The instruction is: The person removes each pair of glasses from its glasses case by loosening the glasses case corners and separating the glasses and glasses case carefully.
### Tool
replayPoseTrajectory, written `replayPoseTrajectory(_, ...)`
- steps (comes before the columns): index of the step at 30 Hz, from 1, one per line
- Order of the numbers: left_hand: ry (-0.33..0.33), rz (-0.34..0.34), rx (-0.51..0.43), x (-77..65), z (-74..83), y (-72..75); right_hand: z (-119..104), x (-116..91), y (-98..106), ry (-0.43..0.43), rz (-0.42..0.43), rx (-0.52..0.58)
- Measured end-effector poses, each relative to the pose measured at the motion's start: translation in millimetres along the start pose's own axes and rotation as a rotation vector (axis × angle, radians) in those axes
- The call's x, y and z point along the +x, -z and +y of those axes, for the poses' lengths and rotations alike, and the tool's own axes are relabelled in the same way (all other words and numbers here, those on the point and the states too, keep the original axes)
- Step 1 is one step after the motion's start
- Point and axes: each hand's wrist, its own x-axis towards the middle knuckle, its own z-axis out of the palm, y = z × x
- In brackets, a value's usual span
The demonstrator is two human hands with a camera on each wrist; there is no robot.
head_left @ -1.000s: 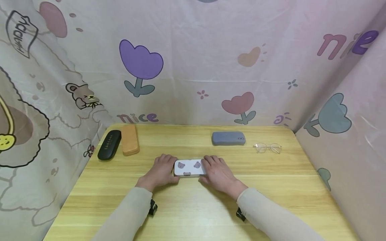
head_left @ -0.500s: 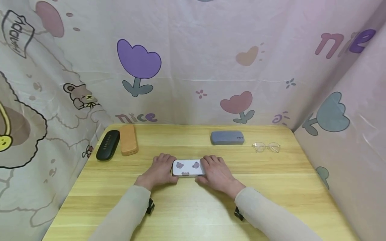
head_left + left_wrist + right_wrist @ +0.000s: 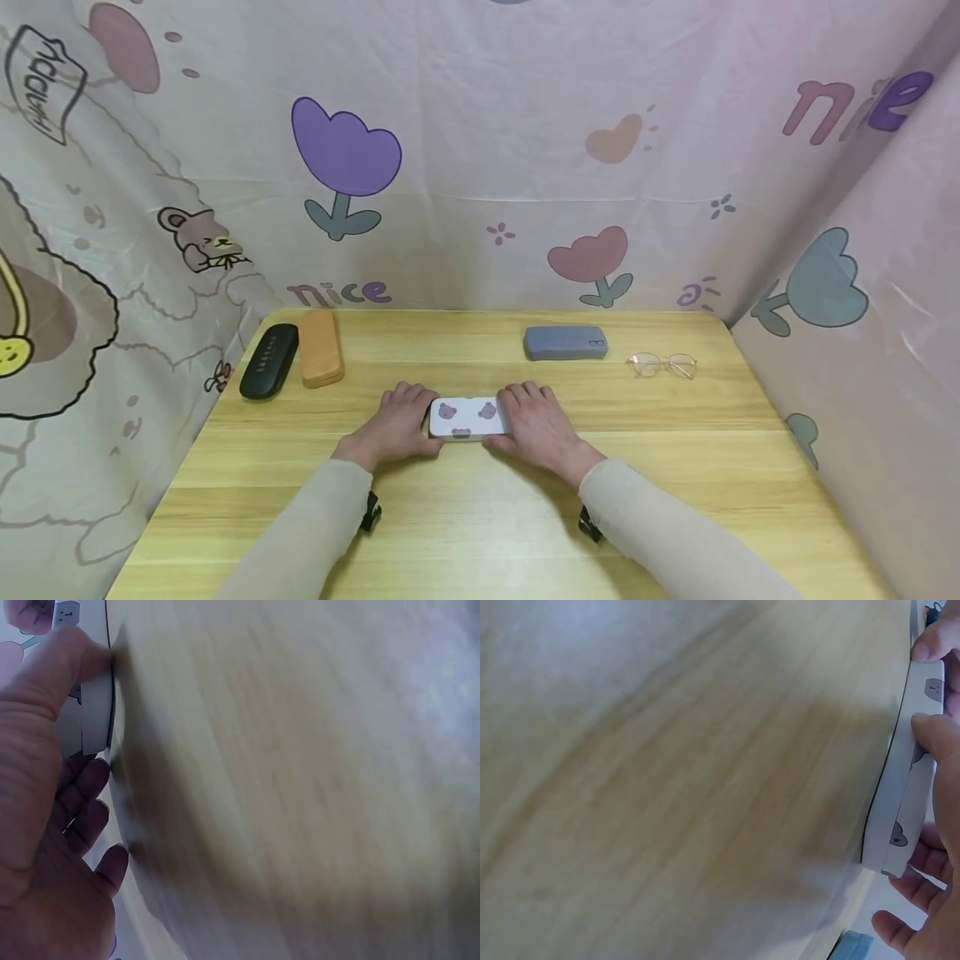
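Note:
A white glasses case (image 3: 469, 417) with printed bear heads lies flat on the wooden table, its lid down. My left hand (image 3: 399, 423) grips its left end, thumb along the near side and fingers round the far side. At the opposite end my right hand (image 3: 538, 427) holds it the same way, covering the right part of the lid. The left wrist view has the thumb (image 3: 71, 656) pressed on the side wall of the case (image 3: 94, 712). In the right wrist view the thumb (image 3: 930, 727) touches the side of the case (image 3: 889, 802).
A black glasses case (image 3: 270, 362) and an orange case (image 3: 321, 348) stand side by side at the back left. Towards the back right lies a blue-grey glasses case (image 3: 566, 342), with wire-framed glasses (image 3: 663, 365) to its right. A printed curtain (image 3: 465, 150) hangs behind the table.
My right thumb has slid slightly left along the near side of the white case. Both hands keep hold of it, and the case stays in place on the table.

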Motion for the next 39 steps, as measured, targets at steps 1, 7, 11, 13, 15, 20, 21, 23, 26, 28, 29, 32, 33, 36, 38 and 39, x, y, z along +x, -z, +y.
replayPoseTrajectory(1,-0.001,0.001,0.003,0.2,-0.4,-0.2,0.2,0.3,-0.1,-0.001,-0.004,0.007)
replayPoseTrajectory(7,-0.007,-0.002,0.013,1.5,-0.9,-0.3,2.2,1.1,-3.1,-0.030,-0.035,0.059)
replayPoseTrajectory(11,-0.011,-0.002,0.016,2.4,-0.6,-0.5,3.4,0.8,-5.7,-0.043,-0.035,0.086)
replayPoseTrajectory(13,-0.012,-0.005,0.012,2.4,-1.1,-0.6,3.6,0.9,-6.2,-0.041,-0.033,0.090)
replayPoseTrajectory(15,-0.011,-0.007,-0.003,2.0,-1.8,-0.1,3.6,1.4,-6.0,-0.039,-0.029,0.091)
replayPoseTrajectory(20,0.003,-0.015,-0.043,1.7,-3.8,1.7,3.5,2.2,-4.6,-0.040,-0.040,0.086)
replayPoseTrajectory(21,0.005,-0.017,-0.046,1.9,-4.1,1.7,3.5,2.4,-4.3,-0.040,-0.044,0.083)
replayPoseTrajectory(23,0.010,-0.020,-0.053,2.8,-4.7,1.5,3.7,2.6,-4.3,-0.041,-0.049,0.080)
replayPoseTrajectory(26,0.008,-0.021,-0.060,4.0,-4.8,0.9,4.2,3.4,-4.2,-0.041,-0.058,0.076)
replayPoseTrajectory(28,0.002,-0.020,-0.051,4.6,-5.0,0.0,4.6,3.8,-4.5,-0.039,-0.060,0.074)
replayPoseTrajectory(29,-0.001,-0.017,-0.044,4.8,-5.2,-0.5,4.9,4.0,-4.6,-0.036,-0.060,0.072)
replayPoseTrajectory(32,-0.005,-0.010,-0.022,4.9,-5.6,-1.9,5.8,5.3,-5.7,-0.022,-0.052,0.062)
replayPoseTrajectory(33,-0.004,-0.006,-0.019,4.8,-5.6,-2.1,6.2,5.8,-6.0,-0.015,-0.046,0.058)
replayPoseTrajectory(36,-0.001,0.004,-0.012,4.6,-5.5,-2.1,7.3,7.5,-6.7,0.004,-0.029,0.040)
replayPoseTrajectory(38,0.000,0.008,-0.008,4.3,-5.7,-2.0,7.8,8.5,-6.7,0.017,-0.020,0.028)
replayPoseTrajectory(39,0.001,0.007,-0.006,4.2,-5.9,-1.9,8.0,8.9,-6.4,0.023,-0.017,0.024)
